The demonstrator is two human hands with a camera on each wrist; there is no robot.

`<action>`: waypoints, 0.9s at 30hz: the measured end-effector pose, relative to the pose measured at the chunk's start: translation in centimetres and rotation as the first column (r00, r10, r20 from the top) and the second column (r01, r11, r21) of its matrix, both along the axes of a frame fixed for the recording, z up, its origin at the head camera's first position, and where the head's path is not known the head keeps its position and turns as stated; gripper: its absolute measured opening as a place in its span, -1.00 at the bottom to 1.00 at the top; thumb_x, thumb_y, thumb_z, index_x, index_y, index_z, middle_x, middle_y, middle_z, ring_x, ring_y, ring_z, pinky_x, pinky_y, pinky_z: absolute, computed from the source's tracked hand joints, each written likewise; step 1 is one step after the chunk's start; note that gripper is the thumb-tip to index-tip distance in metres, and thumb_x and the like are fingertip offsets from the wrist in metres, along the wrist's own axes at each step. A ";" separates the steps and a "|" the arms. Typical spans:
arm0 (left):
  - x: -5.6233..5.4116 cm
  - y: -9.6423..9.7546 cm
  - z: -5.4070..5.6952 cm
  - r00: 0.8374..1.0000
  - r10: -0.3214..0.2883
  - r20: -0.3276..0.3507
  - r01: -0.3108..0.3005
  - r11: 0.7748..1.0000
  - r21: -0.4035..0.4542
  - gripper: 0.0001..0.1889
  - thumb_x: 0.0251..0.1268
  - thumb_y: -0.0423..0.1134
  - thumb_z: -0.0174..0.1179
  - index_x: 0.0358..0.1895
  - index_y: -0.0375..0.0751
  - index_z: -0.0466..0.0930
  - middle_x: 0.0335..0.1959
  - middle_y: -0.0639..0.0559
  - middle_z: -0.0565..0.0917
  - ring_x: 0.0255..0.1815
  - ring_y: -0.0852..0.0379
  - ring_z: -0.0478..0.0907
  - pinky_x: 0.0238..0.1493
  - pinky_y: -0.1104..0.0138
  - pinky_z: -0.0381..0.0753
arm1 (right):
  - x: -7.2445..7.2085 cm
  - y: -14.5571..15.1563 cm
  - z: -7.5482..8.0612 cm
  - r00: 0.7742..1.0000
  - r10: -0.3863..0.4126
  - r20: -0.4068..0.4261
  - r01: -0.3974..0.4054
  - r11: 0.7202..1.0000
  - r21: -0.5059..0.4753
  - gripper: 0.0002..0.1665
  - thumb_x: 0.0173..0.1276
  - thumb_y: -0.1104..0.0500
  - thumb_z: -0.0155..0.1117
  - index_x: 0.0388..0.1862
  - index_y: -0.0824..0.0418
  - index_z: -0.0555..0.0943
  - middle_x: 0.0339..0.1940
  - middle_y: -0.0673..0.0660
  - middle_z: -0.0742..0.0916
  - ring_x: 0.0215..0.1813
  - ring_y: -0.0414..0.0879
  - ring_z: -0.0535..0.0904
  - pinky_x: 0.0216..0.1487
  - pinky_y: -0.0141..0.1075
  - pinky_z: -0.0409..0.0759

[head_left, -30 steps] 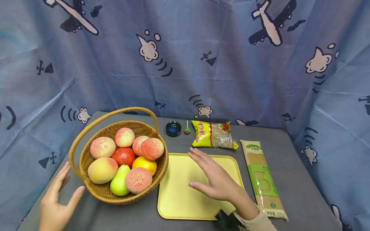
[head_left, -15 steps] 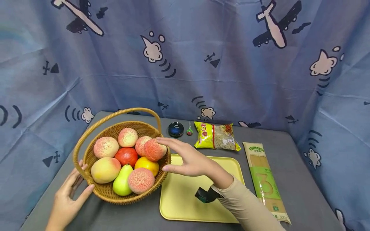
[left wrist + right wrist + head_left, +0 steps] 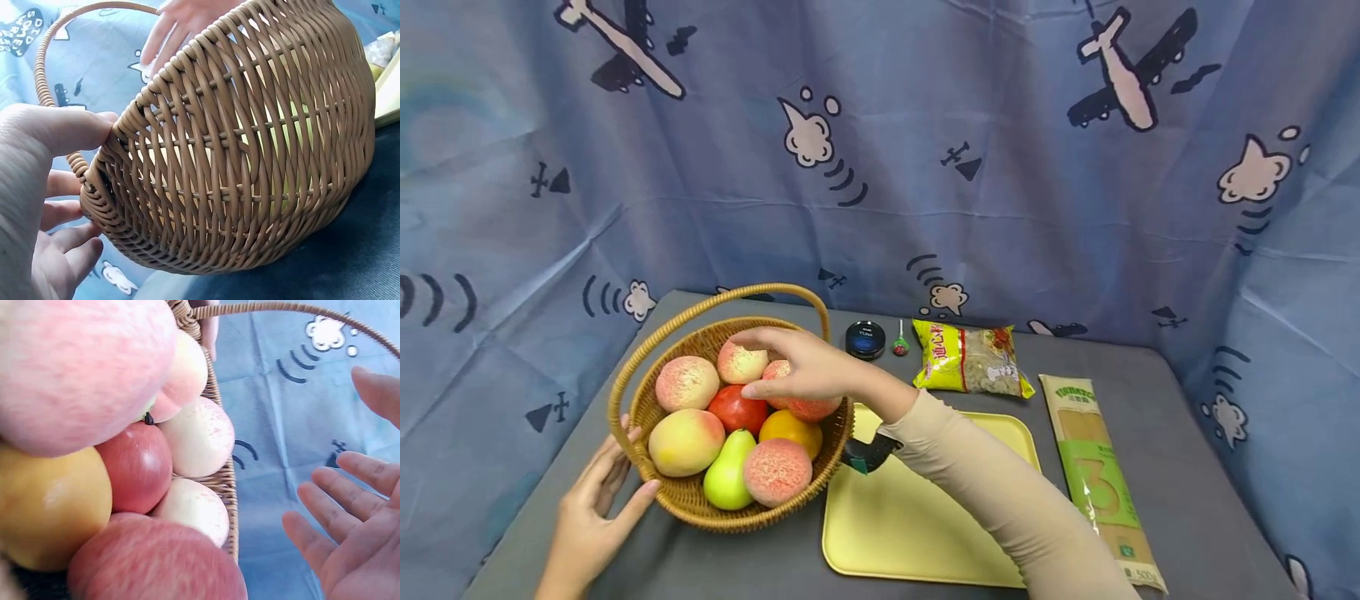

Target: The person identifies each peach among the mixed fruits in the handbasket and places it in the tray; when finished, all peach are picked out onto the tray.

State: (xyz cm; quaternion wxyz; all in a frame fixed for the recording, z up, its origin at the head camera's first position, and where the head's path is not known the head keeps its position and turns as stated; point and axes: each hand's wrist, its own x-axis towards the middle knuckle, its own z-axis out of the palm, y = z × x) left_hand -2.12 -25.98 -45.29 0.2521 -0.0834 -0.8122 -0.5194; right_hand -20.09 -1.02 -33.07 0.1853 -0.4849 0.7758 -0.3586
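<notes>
One round brown wicker basket (image 3: 730, 522), multicoloured fruit (image 3: 733, 414) inside | left hand (image 3: 590, 504): spread, touching basket | right hand (image 3: 811, 365): spread over fruit

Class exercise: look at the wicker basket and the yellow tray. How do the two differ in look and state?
The wicker basket is woven and deep, while the yellow tray looks smooth and shallow.
The wicker basket has an arched handle; the yellow tray shows none.
The wicker basket is filled with fruit; nothing is seen lying on the yellow tray, though a sleeved arm hides part.
Both stand on the grey table.
</notes>
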 end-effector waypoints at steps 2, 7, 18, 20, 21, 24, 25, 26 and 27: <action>-0.1 0.1 -0.1 1.000 -0.011 -0.007 0.011 1.000 0.001 -0.29 -0.08 -0.81 0.18 0.29 -0.57 0.28 0.41 -0.26 0.26 0.44 0.25 0.20 0.32 0.63 0.31 | -0.5 -1.2 -0.1 1.000 0.003 0.016 -0.004 0.999 0.032 -0.24 0.30 -0.01 0.29 0.41 0.16 0.29 0.38 0.09 0.45 0.39 -0.17 0.34 0.39 -0.31 0.43; -0.2 0.3 -0.3 1.000 -0.027 -0.010 0.028 0.998 0.047 -0.30 -0.06 -0.81 0.17 0.28 -0.59 0.28 0.38 -0.20 0.33 0.44 0.24 0.20 0.33 0.61 0.32 | -1.6 -4.0 -0.4 0.997 0.008 0.074 -0.016 0.994 0.106 -0.20 0.28 -0.01 0.31 0.43 0.15 0.27 0.40 0.05 0.42 0.41 -0.19 0.31 0.45 -0.33 0.35; 0.3 0.2 0.1 0.999 -0.045 0.017 0.042 0.992 0.120 -0.32 -0.05 -0.84 0.12 0.27 -0.66 0.23 0.38 -0.22 0.30 0.44 0.25 0.20 0.34 0.60 0.30 | -3.2 -9.4 -2.0 0.995 0.013 0.096 -0.032 0.979 0.201 -0.24 0.26 0.02 0.35 0.39 0.18 0.33 0.37 0.04 0.47 0.38 -0.25 0.34 0.32 -0.64 0.31; 0.4 0.3 0.2 0.999 -0.016 0.036 0.012 0.995 0.095 -0.31 -0.05 -0.83 0.13 0.28 -0.64 0.25 0.39 -0.18 0.30 0.43 0.27 0.21 0.33 0.62 0.31 | -3.4 -10.0 -2.5 0.996 0.020 0.082 -0.037 0.976 0.216 -0.25 0.25 0.03 0.36 0.37 0.19 0.34 0.35 0.04 0.49 0.36 -0.25 0.36 0.27 -0.69 0.31; 0.5 0.4 0.3 0.999 0.000 0.047 -0.004 0.997 0.081 -0.31 -0.06 -0.83 0.14 0.28 -0.62 0.25 0.39 -0.17 0.30 0.43 0.27 0.22 0.33 0.63 0.31 | -3.5 -10.3 -2.7 0.997 0.021 0.077 -0.038 0.975 0.221 -0.25 0.24 0.04 0.36 0.37 0.19 0.35 0.34 0.05 0.49 0.36 -0.25 0.36 0.26 -0.70 0.31; 0.5 0.6 0.5 0.997 0.035 0.072 -0.038 0.998 0.048 -0.29 -0.07 -0.83 0.16 0.29 -0.58 0.27 0.37 -0.12 0.33 0.40 0.30 0.24 0.31 0.64 0.32 | -3.7 -10.8 -3.3 0.997 0.008 0.081 -0.026 0.974 0.224 -0.27 0.22 0.06 0.38 0.34 0.20 0.38 0.32 0.06 0.52 0.34 -0.25 0.38 0.23 -0.71 0.32; 0.5 0.7 0.5 0.996 0.040 0.075 -0.043 0.998 0.041 -0.29 -0.07 -0.83 0.16 0.29 -0.58 0.27 0.37 -0.10 0.34 0.40 0.31 0.25 0.31 0.64 0.33 | -3.7 -10.9 -3.5 0.995 0.001 0.098 -0.022 0.976 0.215 -0.28 0.21 0.09 0.39 0.33 0.22 0.39 0.31 0.07 0.53 0.33 -0.24 0.39 0.22 -0.71 0.33; 0.5 0.7 0.5 0.996 0.044 0.076 -0.047 0.998 0.037 -0.29 -0.08 -0.83 0.16 0.29 -0.57 0.28 0.36 -0.09 0.35 0.40 0.31 0.25 0.30 0.64 0.34 | -3.7 -11.0 -3.7 0.994 -0.003 0.109 -0.020 0.978 0.209 -0.28 0.21 0.11 0.40 0.32 0.23 0.40 0.30 0.08 0.53 0.32 -0.24 0.40 0.22 -0.71 0.33; 0.5 0.8 0.5 0.996 0.047 0.072 -0.050 0.998 0.029 -0.29 -0.09 -0.83 0.17 0.29 -0.57 0.28 0.35 -0.08 0.37 0.39 0.31 0.26 0.30 0.64 0.34 | -3.7 -11.1 -3.9 0.993 -0.008 0.120 -0.017 0.978 0.208 -0.28 0.20 0.12 0.41 0.32 0.23 0.40 0.29 0.07 0.54 0.30 -0.25 0.41 0.21 -0.71 0.33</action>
